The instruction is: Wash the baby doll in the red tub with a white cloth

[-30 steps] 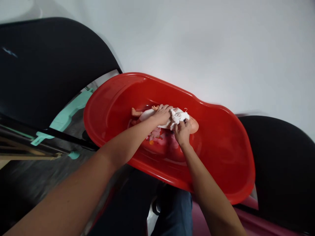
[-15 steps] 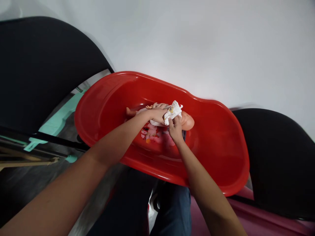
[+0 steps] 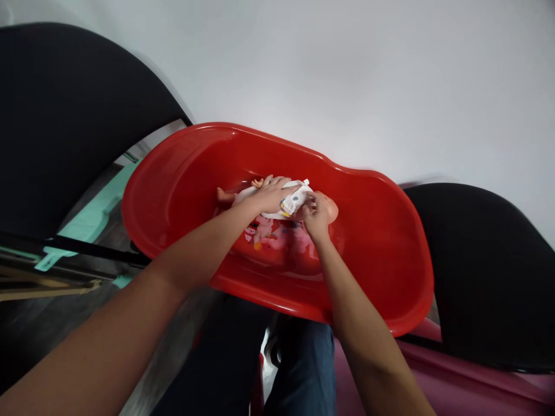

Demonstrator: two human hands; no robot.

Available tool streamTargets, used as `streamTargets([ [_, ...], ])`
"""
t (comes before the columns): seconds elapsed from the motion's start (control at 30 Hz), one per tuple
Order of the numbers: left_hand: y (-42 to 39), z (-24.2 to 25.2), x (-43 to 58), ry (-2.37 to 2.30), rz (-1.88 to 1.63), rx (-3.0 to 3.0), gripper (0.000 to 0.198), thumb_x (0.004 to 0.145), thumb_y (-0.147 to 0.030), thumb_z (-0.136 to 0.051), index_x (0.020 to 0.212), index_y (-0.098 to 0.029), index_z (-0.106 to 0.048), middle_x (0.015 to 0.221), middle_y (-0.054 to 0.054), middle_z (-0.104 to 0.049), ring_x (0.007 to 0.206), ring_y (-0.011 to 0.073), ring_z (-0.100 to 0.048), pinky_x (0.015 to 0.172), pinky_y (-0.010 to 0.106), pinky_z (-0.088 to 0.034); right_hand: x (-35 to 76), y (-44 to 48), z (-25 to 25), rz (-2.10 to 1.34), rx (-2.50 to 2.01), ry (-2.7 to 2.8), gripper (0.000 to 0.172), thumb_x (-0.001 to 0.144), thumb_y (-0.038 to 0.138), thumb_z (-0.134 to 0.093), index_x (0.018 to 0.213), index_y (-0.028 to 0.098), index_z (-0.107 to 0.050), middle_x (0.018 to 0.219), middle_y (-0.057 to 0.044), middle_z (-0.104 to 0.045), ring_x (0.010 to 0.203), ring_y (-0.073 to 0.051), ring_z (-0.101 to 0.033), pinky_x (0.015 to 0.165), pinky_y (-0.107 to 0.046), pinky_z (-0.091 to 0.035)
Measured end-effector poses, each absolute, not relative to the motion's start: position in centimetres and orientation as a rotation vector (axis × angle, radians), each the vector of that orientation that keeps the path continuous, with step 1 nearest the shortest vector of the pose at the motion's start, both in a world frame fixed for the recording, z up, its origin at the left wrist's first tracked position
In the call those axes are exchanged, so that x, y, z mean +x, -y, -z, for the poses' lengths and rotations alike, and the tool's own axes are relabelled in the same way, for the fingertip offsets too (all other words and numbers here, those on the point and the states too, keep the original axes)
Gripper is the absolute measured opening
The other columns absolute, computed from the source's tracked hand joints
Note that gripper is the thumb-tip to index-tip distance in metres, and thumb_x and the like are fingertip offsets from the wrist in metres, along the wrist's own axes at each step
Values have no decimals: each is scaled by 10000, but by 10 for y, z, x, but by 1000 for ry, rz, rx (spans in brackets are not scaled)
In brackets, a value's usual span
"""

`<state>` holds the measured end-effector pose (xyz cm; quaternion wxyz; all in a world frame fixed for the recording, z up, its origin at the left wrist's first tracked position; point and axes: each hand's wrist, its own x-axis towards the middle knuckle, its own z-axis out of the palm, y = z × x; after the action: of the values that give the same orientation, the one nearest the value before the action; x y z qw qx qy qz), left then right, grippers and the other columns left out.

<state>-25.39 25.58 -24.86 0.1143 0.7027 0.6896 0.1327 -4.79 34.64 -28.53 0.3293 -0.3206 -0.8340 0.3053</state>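
Observation:
A doll (image 3: 332, 209) lies on its back in a red plastic baby bathtub (image 3: 377, 254), its head to the right and a bare foot to the left. White clothing covers its body. Flat across the doll's middle rests my left hand (image 3: 271, 196), fingers stretched out. A white cloth (image 3: 295, 199) with small coloured prints lies over the doll's chest, beside my left hand. My right hand (image 3: 316, 212) is at the doll's neck, by the cloth's edge, with its fingers bent and apart. It partly hides the doll's head.
Black chairs stand left (image 3: 78, 115) and right (image 3: 489, 266) of the tub. A mint-green plastic piece (image 3: 89, 222) shows under the left chair. Behind the tub is a white surface (image 3: 347, 75). Cartoon pictures (image 3: 277, 234) decorate the tub's floor. My jeans (image 3: 307, 370) are below its near rim.
The white cloth, raised and pinched in my right hand before, now lies lower and flatter on the doll's chest. My right hand has shifted slightly toward the doll's head, its fingers loosened.

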Motion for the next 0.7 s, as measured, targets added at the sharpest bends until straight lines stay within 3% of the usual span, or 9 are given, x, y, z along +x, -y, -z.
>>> streamTargets([
  [0.13, -252, 250, -257, -2018, -335, 2154, 784, 1023, -357, -619, 1761, -402, -357, 1763, 98, -322, 1586, 361, -293, 1341, 570, -181, -33, -367, 289, -623, -1010, 2334, 891, 796, 344, -706, 1628, 107, -496, 1635, -202, -506, 1527, -378, -446, 1318, -599, -299],
  [0.23, -251, 250, -260, -2013, -328, 2201, 696, 1044, -266, -536, 1712, -443, -450, 1712, 75, -398, 1512, 344, -360, 1322, 549, -218, -31, -366, 287, -651, -1044, 2479, 994, 797, 325, -761, 1700, 95, -414, 1671, -221, -453, 1560, -385, -409, 1342, -583, -262],
  [0.33, -252, 254, -264, -1953, -351, 2261, 743, 1019, -169, -501, 1703, -456, -461, 1672, 61, -433, 1474, 339, -376, 1304, 524, -231, -34, -358, 278, -623, -1190, 2501, 871, 828, 317, -746, 1635, 94, -502, 1625, -229, -464, 1459, -367, -503, 1293, -528, -353],
  [0.43, -253, 258, -267, -1885, -380, 2344, 754, 1014, -133, -478, 1703, -441, -464, 1635, 70, -461, 1475, 334, -370, 1290, 519, -226, -37, -352, 267, -522, -1324, 2548, 591, 855, 338, -721, 1399, 114, -663, 1442, -195, -565, 1242, -317, -597, 1173, -464, -447],
  [0.5, -253, 259, -267, -1866, -389, 2363, 705, 1036, -150, -463, 1679, -438, -502, 1623, 66, -475, 1477, 329, -369, 1288, 519, -212, -38, -349, 261, -436, -1363, 2595, 444, 873, 340, -690, 1264, 131, -681, 1332, -166, -614, 1144, -288, -597, 1072, -417, -470],
  [0.6, -252, 255, -266, -1870, -389, 2372, 659, 1054, -161, -446, 1652, -420, -546, 1623, 75, -477, 1452, 336, -383, 1262, 515, -238, -38, -345, 251, -358, -1423, 2647, 271, 914, 336, -635, 1121, 163, -668, 1156, -117, -675, 979, -235, -587, 889, -334, -442],
  [0.7, -250, 251, -265, -1893, -418, 2386, 648, 1048, -164, -477, 1638, -416, -564, 1581, 83, -507, 1386, 329, -424, 1217, 488, -298, -37, -340, 240, -343, -1509, 2659, 211, 968, 348, -577, 1091, 197, -659, 1027, -82, -702, 858, -206, -574, 760, -305, -367],
])
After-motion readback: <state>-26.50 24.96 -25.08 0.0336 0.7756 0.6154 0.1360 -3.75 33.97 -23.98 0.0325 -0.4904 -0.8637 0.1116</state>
